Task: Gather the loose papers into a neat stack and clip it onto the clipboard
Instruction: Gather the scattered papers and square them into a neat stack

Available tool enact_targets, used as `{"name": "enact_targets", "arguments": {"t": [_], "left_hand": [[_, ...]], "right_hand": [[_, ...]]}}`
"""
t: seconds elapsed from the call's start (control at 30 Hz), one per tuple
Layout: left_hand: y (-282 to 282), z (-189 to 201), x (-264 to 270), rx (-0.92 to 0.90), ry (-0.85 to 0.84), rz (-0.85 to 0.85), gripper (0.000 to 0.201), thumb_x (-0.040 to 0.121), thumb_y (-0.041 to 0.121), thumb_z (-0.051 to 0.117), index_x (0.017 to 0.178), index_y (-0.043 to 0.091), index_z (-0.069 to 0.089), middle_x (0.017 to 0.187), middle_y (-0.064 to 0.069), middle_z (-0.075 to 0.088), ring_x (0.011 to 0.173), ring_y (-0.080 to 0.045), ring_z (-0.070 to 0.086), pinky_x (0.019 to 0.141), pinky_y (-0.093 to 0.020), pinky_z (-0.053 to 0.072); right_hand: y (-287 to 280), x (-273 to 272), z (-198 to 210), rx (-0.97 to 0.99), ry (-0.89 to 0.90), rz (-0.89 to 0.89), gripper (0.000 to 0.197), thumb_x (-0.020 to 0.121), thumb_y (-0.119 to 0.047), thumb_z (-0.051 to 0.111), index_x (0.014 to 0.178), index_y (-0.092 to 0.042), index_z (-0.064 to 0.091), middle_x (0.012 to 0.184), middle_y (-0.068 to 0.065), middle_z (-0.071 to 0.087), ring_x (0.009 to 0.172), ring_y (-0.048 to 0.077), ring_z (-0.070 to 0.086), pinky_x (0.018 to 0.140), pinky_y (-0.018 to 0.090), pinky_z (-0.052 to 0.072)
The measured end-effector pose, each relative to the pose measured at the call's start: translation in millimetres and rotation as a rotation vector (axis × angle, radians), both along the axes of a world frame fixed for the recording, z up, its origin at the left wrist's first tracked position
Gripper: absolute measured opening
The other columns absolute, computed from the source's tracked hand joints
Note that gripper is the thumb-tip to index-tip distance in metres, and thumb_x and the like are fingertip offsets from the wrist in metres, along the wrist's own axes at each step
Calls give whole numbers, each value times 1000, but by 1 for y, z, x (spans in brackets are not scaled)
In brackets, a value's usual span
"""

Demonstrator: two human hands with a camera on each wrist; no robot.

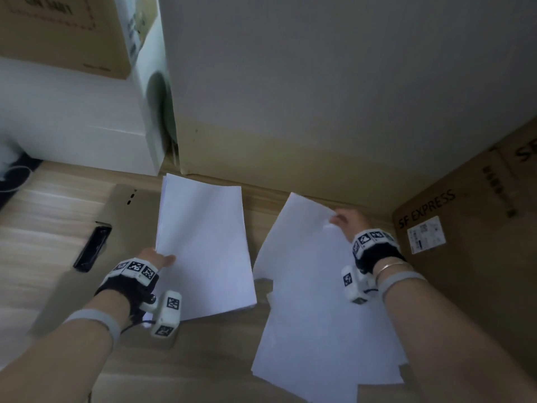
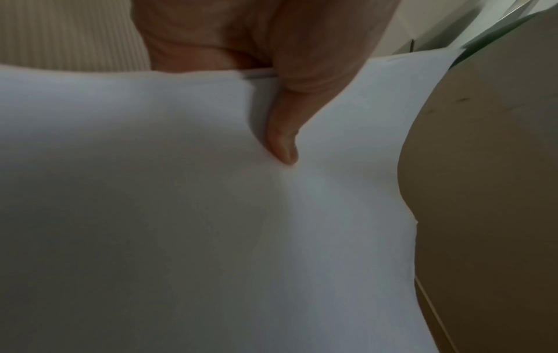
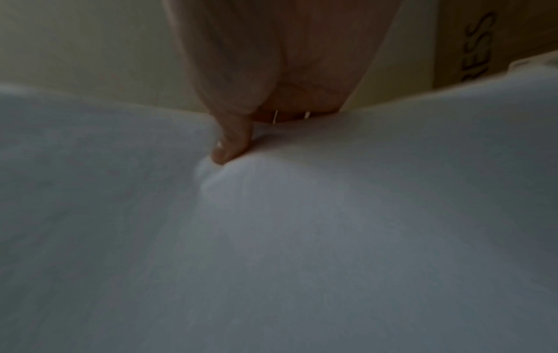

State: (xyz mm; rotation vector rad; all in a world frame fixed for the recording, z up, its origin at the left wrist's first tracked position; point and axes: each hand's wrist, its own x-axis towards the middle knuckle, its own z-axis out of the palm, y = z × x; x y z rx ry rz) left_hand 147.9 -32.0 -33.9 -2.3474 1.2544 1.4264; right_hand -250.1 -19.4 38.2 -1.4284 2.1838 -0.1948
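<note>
Pale wood-grain table [image 1: 43, 216] under both forearms, hemmed by cardboard boxes. Nearest, below the right hand [image 1: 347, 221] and toward the body: several loose white sheets [image 1: 319, 330] fanned and overlapping on the table, the upper sheet [image 1: 299, 237] lifted at its far corner. Right hand grasping that corner, thumb [image 3: 231, 148] on top and fingers beneath, paper puckered around the thumb tip in the right wrist view. Left of it, apart from the loose sheets: a squared white stack [image 1: 203, 242], tilted slightly, its near left edge pinched by the left hand [image 1: 154, 258], thumb [image 2: 283, 143] pressed flat on top and the other fingers hidden under the paper; thin edges of several sheets visible beside the thumb in the left wrist view. Under and left of the left hand: a brown clipboard [image 1: 84, 274] lying flat, partly covered by the stack, with a black clip [image 1: 91, 248] on its left edge, just beyond the left wrist. Right of the right hand: a brown box marked SF EXPRESS [image 1: 465, 242] with a white label. Beyond both hands: a tall pale carton [image 1: 319, 112] against the table's far edge, a white box [image 1: 72, 117] left of it, another cardboard box [image 1: 64, 30] stacked on top.
</note>
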Motion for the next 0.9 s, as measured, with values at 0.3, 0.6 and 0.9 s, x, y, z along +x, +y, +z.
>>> {"name": "enact_targets", "arguments": {"t": [0.3, 0.6, 0.9], "left_hand": [[14, -2, -35, 4, 57, -59, 54, 89, 18, 58, 133, -10, 44, 137, -25, 50, 125, -37, 50, 103, -37, 39], [18, -6, -43, -66, 210, 30, 61, 92, 32, 51, 136, -8, 39, 142, -27, 44, 130, -38, 45, 105, -37, 35], [22, -9, -42, -74, 218, 48, 55, 84, 14, 66, 131, -8, 49, 132, -27, 55, 121, -39, 54, 104, -41, 42]], "right_hand": [[7, 36, -21, -160, -318, -314, 29, 93, -4, 46, 118, 6, 57, 119, 21, 62, 95, 16, 48, 89, 34, 44], [45, 122, -84, 92, -269, -333, 32, 93, -5, 38, 118, -3, 57, 125, 18, 60, 111, 32, 58, 84, 28, 45], [61, 108, -83, -41, -405, -384, 36, 89, 4, 48, 122, -9, 57, 121, 12, 63, 93, 18, 56, 75, 14, 45]]}}
